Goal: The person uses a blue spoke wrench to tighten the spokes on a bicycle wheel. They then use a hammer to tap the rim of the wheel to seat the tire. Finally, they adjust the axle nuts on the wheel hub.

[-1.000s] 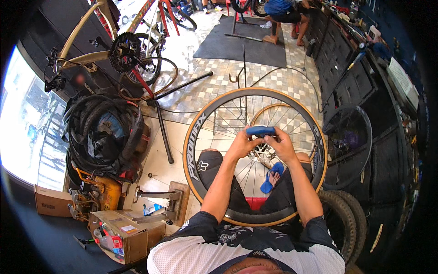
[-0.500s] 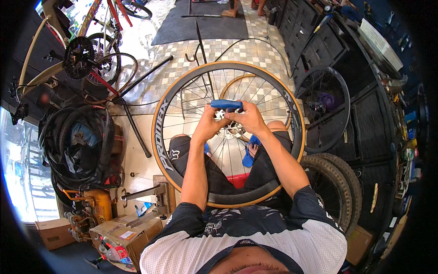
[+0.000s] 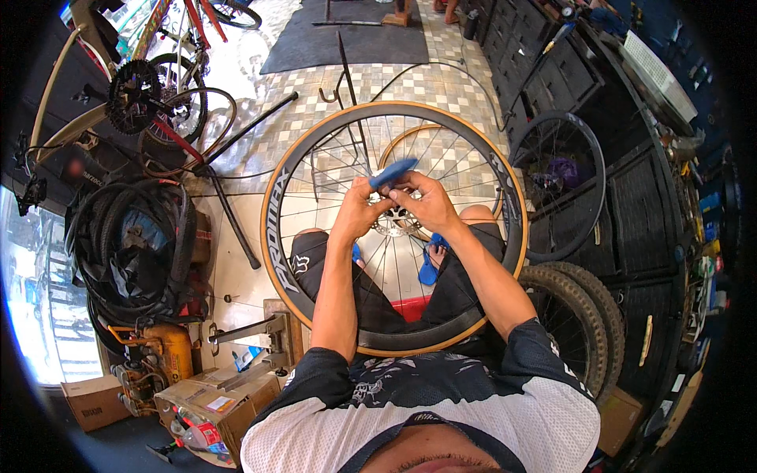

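A bicycle wheel with a dark rim and tan-edged tire lies across my lap. Over its hub, my left hand and my right hand are closed close together. Between their fingers is a blue, rounded, handle-like piece, tilted with its right end pointing up and away; its exact kind cannot be made out. Just below the fingers shows the silver disc brake rotor, partly covered by my hands. What the fingertips pinch at the hub is hidden.
Black cabinets line the right side, with a dark wheel and knobby tires leaning there. On the left are bicycles, a pile of black tires, an orange compressor and a cardboard box. A metal stand rises ahead.
The blue piece has turned from lying level to a slant, its right end swinging up. My fingers have shifted with it, while the wheel stays nearly in place.
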Motion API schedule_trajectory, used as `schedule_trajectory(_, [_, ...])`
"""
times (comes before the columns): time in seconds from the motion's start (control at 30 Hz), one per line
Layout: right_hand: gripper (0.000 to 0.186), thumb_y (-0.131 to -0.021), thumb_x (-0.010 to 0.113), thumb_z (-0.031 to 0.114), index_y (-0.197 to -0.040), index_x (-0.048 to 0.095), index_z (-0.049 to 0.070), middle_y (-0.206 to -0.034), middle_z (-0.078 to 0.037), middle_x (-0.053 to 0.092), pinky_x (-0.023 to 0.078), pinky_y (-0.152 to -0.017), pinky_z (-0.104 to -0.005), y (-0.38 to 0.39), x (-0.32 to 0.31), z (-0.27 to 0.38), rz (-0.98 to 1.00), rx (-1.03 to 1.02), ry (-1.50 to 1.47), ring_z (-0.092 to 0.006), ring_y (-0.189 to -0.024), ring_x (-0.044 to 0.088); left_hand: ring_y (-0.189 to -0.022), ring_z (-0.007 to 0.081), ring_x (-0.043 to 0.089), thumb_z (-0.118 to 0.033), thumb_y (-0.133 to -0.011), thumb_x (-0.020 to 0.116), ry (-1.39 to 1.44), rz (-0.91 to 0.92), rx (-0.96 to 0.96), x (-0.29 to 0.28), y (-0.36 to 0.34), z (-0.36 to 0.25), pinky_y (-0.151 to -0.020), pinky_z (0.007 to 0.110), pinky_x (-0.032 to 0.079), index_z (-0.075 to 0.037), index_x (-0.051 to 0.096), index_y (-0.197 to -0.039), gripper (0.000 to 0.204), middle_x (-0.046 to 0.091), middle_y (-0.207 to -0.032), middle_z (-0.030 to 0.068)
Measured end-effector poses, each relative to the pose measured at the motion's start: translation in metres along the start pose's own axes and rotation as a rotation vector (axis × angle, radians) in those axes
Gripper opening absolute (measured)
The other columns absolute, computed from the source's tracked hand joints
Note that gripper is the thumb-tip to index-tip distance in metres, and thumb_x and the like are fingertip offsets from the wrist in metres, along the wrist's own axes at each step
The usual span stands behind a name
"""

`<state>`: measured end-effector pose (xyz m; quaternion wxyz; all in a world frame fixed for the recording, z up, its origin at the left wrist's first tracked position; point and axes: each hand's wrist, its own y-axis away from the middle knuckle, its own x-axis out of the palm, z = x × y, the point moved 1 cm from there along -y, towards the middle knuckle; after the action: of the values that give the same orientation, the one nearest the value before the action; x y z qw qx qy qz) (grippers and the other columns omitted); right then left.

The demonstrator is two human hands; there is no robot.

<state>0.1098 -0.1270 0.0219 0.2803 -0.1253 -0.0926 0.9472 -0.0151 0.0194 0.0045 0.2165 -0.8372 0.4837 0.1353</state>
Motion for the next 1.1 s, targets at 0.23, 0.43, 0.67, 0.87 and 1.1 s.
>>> schedule_trajectory(0.23, [0.016, -0.088, 0.082, 0.011, -0.098, 0.072, 0.005, -0.086, 0.003, 0.068, 0.045, -0.069, -0.024, -0.001, 0.007, -0.014, -0.058, 0.089, -0.113, -0.0049, -0.075, 0.054, -0.093, 0.0364, 0.056, -0.006, -0.071, 0.08, -0.072, -0.081, 0.129, 0.016, -0.005, 0.004, -0.089, 0.046, 0.045, -0.003, 0.068, -0.088, 0.021, 0.066, -0.088, 0.0131])
schedule_trajectory(0.43, [0.028, -0.087, 0.087, 0.019, -0.104, 0.073, 0.001, -0.095, -0.003, 0.076, 0.052, -0.077, -0.0264, 0.004, -0.002, 0.0, -0.069, 0.162, -0.087, -0.0079, -0.085, 0.065, -0.094, 0.0395, 0.061, -0.026, -0.072, 0.087, -0.543, 0.103, -0.052, 0.01, 0.0, -0.022, -0.084, 0.049, 0.047, -0.004, 0.071, -0.082, 0.028, 0.069, -0.087, 0.0164])
schedule_trajectory(0.67, [0.016, -0.101, 0.068, 0.012, -0.108, 0.073, -0.001, -0.097, -0.006, 0.076, 0.054, -0.077, -0.029, 0.004, -0.003, -0.011, 0.045, 0.129, -0.154, -0.0117, -0.085, 0.067, -0.096, 0.0363, 0.063, -0.032, -0.079, 0.084, -0.74, -0.055, -0.116, 0.032, 0.009, -0.027, -0.085, 0.048, 0.048, -0.013, 0.079, -0.108, 0.035, 0.072, -0.092, 0.0136])
schedule_trajectory(0.87, [0.023, -0.096, 0.079, 0.011, -0.109, 0.062, 0.001, -0.087, 0.001, 0.065, 0.049, -0.063, -0.0223, 0.001, 0.002, -0.021, 0.041, 0.098, -0.102, -0.0054, -0.073, 0.06, -0.095, 0.038, 0.062, -0.03, -0.08, 0.083, -0.733, -0.015, -0.125, 0.034, 0.01, -0.022, -0.085, 0.048, 0.049, -0.008, 0.078, -0.102, 0.032, 0.072, -0.094, 0.0155])
schedule_trajectory(1.1, [0.021, -0.091, 0.083, 0.009, -0.1, 0.067, -0.002, -0.091, -0.006, 0.074, 0.055, -0.064, -0.0243, -0.001, 0.0, 0.014, -0.042, 0.308, -0.294, -0.0091, -0.073, 0.069, -0.096, 0.0382, 0.062, -0.033, -0.076, 0.087, -0.666, -0.033, -0.127, 0.033, 0.009, -0.022, -0.085, 0.049, 0.049, -0.006, 0.078, -0.091, 0.032, 0.072, -0.093, 0.0157])
